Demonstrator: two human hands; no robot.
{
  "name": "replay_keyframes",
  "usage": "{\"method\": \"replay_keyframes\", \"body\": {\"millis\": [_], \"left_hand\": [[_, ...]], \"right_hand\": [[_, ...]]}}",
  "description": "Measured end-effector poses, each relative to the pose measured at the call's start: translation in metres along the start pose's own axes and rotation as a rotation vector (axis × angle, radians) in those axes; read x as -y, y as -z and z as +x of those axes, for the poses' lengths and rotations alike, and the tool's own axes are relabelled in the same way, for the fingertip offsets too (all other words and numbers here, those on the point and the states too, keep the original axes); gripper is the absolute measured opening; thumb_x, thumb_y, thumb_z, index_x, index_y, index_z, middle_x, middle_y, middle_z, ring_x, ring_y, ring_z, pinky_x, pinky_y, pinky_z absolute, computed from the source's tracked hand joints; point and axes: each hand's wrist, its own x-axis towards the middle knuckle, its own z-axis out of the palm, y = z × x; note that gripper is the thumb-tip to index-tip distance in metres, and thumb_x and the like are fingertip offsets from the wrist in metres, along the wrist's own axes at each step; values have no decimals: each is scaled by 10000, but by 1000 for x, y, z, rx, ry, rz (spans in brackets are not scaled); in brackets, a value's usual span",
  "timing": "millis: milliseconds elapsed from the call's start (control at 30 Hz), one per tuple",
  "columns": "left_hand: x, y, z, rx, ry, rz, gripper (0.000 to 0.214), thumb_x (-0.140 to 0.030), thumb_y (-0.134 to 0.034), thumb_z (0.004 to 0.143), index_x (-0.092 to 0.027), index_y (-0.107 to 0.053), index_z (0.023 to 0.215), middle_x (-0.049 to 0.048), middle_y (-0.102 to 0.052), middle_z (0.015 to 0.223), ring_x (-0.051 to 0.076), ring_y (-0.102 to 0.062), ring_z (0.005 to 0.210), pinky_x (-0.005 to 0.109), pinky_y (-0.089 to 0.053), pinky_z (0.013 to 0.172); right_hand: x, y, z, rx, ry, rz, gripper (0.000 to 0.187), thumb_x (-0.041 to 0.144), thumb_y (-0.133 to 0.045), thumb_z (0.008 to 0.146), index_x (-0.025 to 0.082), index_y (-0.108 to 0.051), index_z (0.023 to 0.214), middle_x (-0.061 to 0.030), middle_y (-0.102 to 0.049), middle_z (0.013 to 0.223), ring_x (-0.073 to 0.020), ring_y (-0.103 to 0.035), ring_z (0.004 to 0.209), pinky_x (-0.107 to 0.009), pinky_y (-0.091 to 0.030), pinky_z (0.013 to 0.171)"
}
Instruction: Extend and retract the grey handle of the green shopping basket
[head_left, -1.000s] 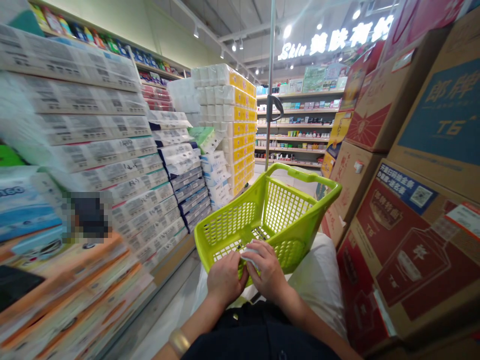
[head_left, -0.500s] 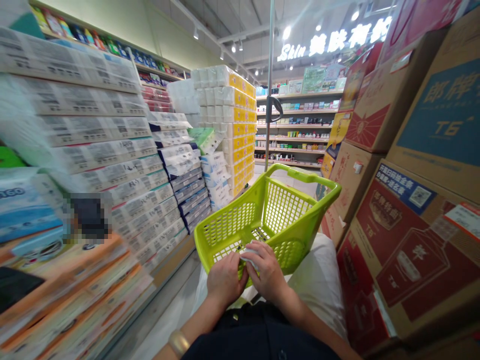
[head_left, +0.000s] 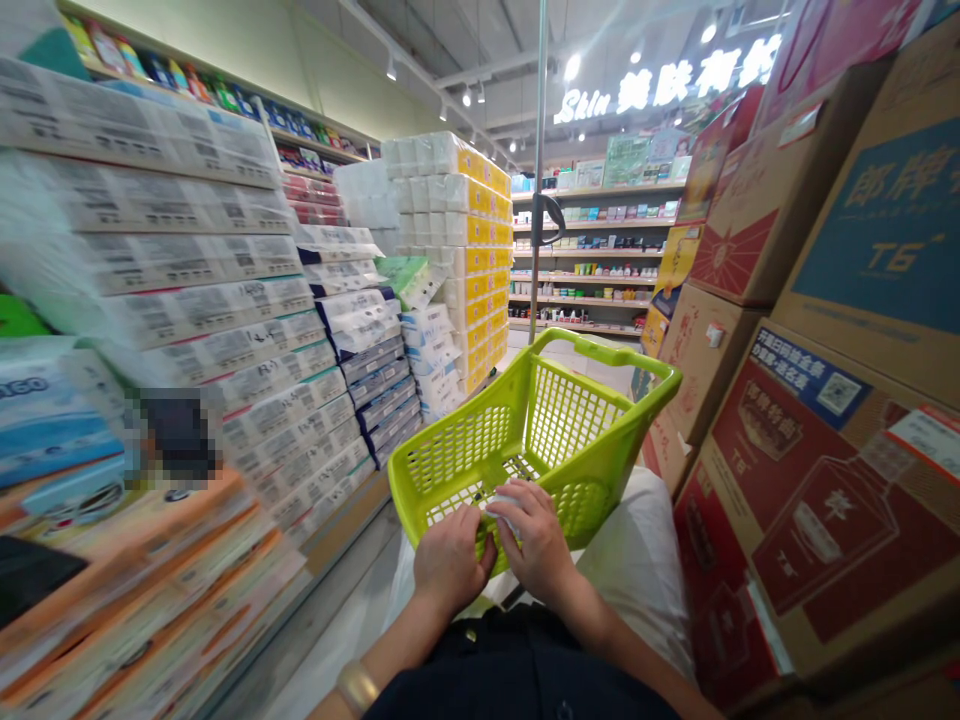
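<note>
A lime-green plastic shopping basket (head_left: 589, 500) with lattice walls lies in front of me, tilted, nothing seen inside it. Both my hands are at its near edge, close together. My right hand (head_left: 536, 535) is closed, its fingers curled over a small, thin white piece (head_left: 504, 512), perhaps tissue or cloth. Just beside it, my left hand (head_left: 450, 560) is closed too, thumb and fingers curled together at the basket's edge. Its fingertips come close to the white piece; what they grip is hidden.
Tall stacks of wrapped paper packs (head_left: 225, 260) rise at the left, with orange-and-blue packs (head_left: 150, 560) nearer. Cardboard cartons (head_left: 817, 480) are piled on the right. White plastic wrapping (head_left: 637, 580) lies below the basket. A metal pole (head_left: 538, 270) stands beyond, before stocked shelves (head_left: 600, 250).
My right hand's fingers have shifted very slightly over the white piece. The left hand and the basket stay nearly where they were.
</note>
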Motion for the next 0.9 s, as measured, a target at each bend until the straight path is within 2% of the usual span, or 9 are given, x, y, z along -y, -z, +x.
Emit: {"method": "replay_keyframes", "body": {"millis": [167,400,467,633,833,900], "left_hand": [[-3,3,1,10,35,15,96,-271,-495,836,-209,-561,867,58,-661,882,214,-618,850,308,-448,728],[-1,0,0,2,-13,-12,166,-304,-447,880,-199,-572,911,68,-656,873,214,-618,830,316,-442,717],[0,0,0,11,-13,-6,153,-301,-458,873,-201,-568,910,66,-655,875,217,-619,834,317,-442,717],[-4,3,1,16,31,25,90,-270,-493,848,-208,-553,872,56,-654,876,217,-622,851,310,-438,727],[-3,3,1,22,10,26,104,-278,-483,855,-203,-551,878,57,-652,871,222,-623,837,319,-437,711],[-2,2,1,24,5,20,103,-281,-483,855,-205,-550,875,55,-651,866,225,-624,837,321,-438,709]], "right_hand": [[-7,1,0,-120,-115,-67,263,122,-491,876,244,-673,1022,-76,-633,1128,-245,-495,1212,-452,-425,1027],[3,-2,1,48,49,35,315,121,-537,839,271,-657,1088,-52,-647,1123,-220,-526,1177,-419,-444,1016],[2,-1,1,36,38,21,311,121,-525,846,272,-660,1081,-53,-644,1130,-224,-523,1180,-426,-441,1015],[-4,1,0,-97,-95,-71,281,103,-495,862,251,-679,1013,-67,-636,1131,-237,-513,1189,-440,-423,1024],[-1,0,1,1,-26,-40,288,108,-523,849,262,-666,1046,-50,-645,1124,-229,-506,1196,-422,-420,1023],[-1,1,1,-20,-41,-57,281,108,-520,855,262,-670,1037,-50,-645,1124,-228,-510,1190,-425,-413,1030]]}}
